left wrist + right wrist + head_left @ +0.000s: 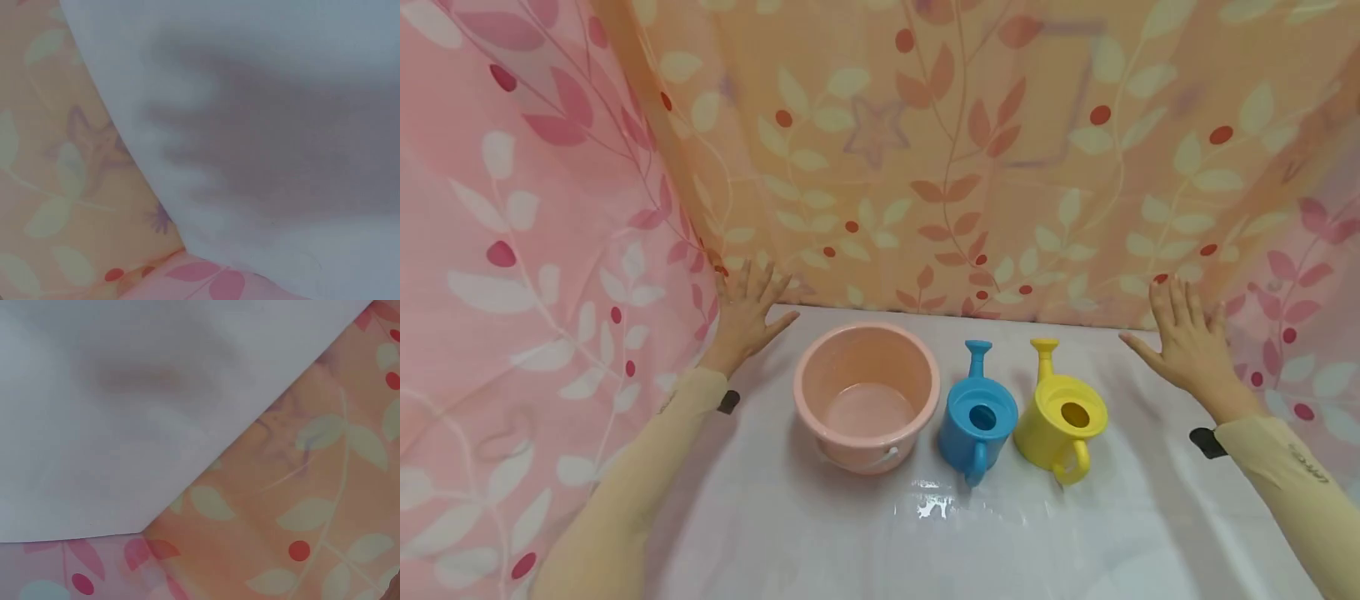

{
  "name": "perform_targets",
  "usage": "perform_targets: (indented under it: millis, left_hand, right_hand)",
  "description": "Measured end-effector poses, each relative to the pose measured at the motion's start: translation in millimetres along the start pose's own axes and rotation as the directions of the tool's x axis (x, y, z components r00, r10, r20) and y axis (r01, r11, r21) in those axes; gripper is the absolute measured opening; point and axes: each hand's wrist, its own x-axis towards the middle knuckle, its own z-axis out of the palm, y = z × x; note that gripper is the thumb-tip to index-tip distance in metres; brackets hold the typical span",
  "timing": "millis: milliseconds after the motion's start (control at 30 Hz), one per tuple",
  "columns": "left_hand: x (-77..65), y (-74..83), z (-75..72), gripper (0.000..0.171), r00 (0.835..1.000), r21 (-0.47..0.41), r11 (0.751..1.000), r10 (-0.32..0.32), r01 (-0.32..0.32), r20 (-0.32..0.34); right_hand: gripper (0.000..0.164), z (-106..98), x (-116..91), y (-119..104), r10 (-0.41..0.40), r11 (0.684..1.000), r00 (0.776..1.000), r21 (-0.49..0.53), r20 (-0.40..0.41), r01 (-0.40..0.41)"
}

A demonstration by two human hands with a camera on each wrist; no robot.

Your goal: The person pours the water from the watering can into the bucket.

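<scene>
In the head view a pink bucket (pixel 867 437) with a white handle stands upright on the white table (pixel 820 533). Right of it is a blue watering can (pixel 972 437), then a yellow watering can (pixel 1042 433); both spouts point to the back and their handles to the front. My left hand (pixel 743 321) is raised left of the bucket, fingers spread and straight, holding nothing. To the right of the yellow can, my right hand (pixel 1191 354) is likewise spread out and holds nothing. The left wrist view shows only a hand-shaped shadow (pixel 275 137) on the white surface.
An orange leaf-patterned curtain (pixel 880 167) hangs along the table's back edge. Pink patterned curtains flank it on the left (pixel 535 250) and right (pixel 1300 333). A light glare (pixel 932 504) shows on the tabletop in front of the blue can.
</scene>
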Motion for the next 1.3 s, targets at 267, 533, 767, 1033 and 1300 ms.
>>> perform_targets:
  millis: [267,533,767,1033,1300]
  left_hand:
    - [-4.2,2.0,-17.3,0.073,0.999,-0.046,0.999,-0.027,0.028,0.027]
    - [-10.1,15.1,-22.4,0.070,0.998,-0.150,0.987,-0.043,0.051,0.052]
    - [-15.3,20.9,-30.7,0.068,0.993,-0.238,0.968,-0.059,0.083,0.107]
    - [-17.2,38.6,-33.1,0.062,0.999,-0.364,0.931,-0.018,0.033,0.044]
    - [-21.7,57.9,-43.7,0.061,0.995,-0.487,0.872,-0.005,0.054,0.101]
  right_hand:
    - [0.092,-16,2,-17,-0.028,0.999,1.000,0.029,-0.011,0.028]
    - [0.084,-33,-12,-42,-0.052,0.976,0.995,0.209,-0.082,0.069]
    - [0.081,-45,-15,-70,-0.006,0.943,0.998,0.331,-0.067,0.028]
    - [0.064,-47,-23,-101,-0.002,0.894,0.975,0.435,-0.224,0.102]
    - [0.048,-45,-32,-125,-0.018,0.849,0.952,0.499,-0.307,0.177]
